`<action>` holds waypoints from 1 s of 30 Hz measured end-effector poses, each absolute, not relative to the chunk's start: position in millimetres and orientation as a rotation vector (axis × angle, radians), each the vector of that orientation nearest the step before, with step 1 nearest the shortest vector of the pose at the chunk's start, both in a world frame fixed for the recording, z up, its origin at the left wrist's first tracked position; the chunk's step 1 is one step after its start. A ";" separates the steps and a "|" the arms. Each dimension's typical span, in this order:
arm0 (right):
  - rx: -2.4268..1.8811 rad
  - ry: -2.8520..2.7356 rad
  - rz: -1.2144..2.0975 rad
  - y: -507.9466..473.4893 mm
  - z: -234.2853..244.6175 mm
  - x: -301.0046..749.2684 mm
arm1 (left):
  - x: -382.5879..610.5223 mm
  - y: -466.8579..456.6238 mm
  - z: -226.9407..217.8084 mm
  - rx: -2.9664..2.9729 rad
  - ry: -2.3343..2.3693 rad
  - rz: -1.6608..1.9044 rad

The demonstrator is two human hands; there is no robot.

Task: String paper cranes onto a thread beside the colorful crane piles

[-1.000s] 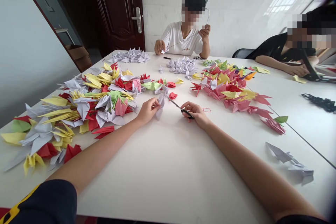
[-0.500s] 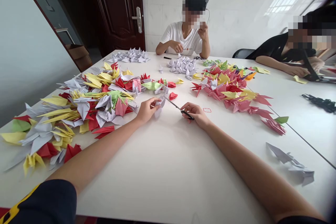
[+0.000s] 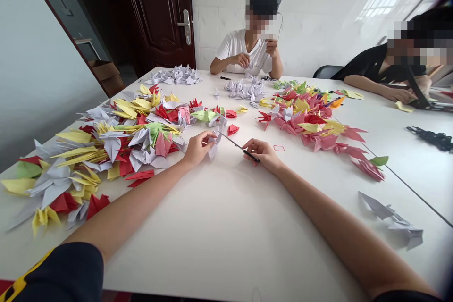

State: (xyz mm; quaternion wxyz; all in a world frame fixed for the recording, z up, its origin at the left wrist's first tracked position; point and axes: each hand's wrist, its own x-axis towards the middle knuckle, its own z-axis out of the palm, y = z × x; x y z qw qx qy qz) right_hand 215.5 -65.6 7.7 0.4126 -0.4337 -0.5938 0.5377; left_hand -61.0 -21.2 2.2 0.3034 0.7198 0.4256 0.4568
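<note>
Though strewn with paper cranes (image 3: pixel 213 147), a white table (image 3: pixel 226 245); beyond, a dark door (image 3: pixel 155 14)

Left hand (image 3: pixel 200 148): pinched a white paper crane (image 3: pixel 213 147) over the white table (image 3: pixel 226 245).
Right hand (image 3: pixel 260 152): held closed black-handled scissors (image 3: pixel 235 142), their tips just beside the crane.
Table's left side: a heap of yellow, red and white paper cranes (image 3: pixel 130 146).
Table's right side: a red and pink paper heap (image 3: pixel 311 122).
Table's far side: a co-worker in a white T-shirt (image 3: pixel 240 52).
</note>
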 end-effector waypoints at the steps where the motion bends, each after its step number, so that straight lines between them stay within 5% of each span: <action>1: -1.092 -1.492 1.351 -65.7 7.7 215.6 | -60.9 -21.4 2.1 1.910 1.131 1.213; 30: -1.199 -1.612 1.279 -69.5 7.6 211.1 | -61.9 -16.7 -4.1 2.015 1.112 1.138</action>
